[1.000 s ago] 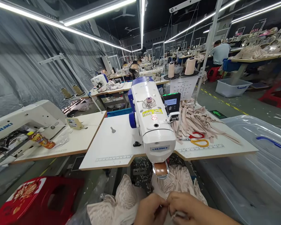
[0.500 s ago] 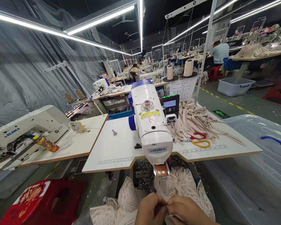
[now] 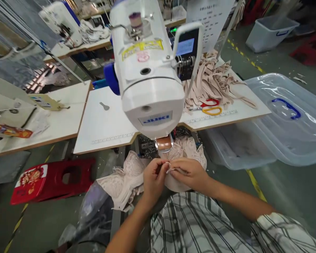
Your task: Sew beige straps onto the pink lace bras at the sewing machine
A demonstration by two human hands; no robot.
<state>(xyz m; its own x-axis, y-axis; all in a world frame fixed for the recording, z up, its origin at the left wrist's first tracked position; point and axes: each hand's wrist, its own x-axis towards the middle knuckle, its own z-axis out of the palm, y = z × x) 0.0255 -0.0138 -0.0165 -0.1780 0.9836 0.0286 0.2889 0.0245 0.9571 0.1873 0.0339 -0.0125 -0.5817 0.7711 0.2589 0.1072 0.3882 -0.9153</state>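
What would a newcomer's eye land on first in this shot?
Probably the white JUKI sewing machine, which fills the upper middle of the view. Just below its head, the left hand and right hand meet with a thin pale strand between their fingers. The red plastic stool with a floral print stands out at lower left, and the beige fabric strips lie heaped to the machine's right.

Here, whitish strand point(image 3: 169, 170), pale beige cloth point(image 3: 175, 183), matching lace-patterned garment point(image 3: 123, 175); sewing machine point(image 3: 152, 89) gleaming white, knob point(image 3: 110, 79) deep blue, label point(image 3: 143, 48) yellow; strips point(image 3: 210, 84) dusty beige; red-and-yellow-handled scissors point(image 3: 203, 109); stool point(image 3: 55, 174) bright red, floral panel point(image 3: 33, 176); shirt point(image 3: 184, 218) white, dark checks; floor point(image 3: 292, 211) grey-green, line point(image 3: 256, 185) yellow.
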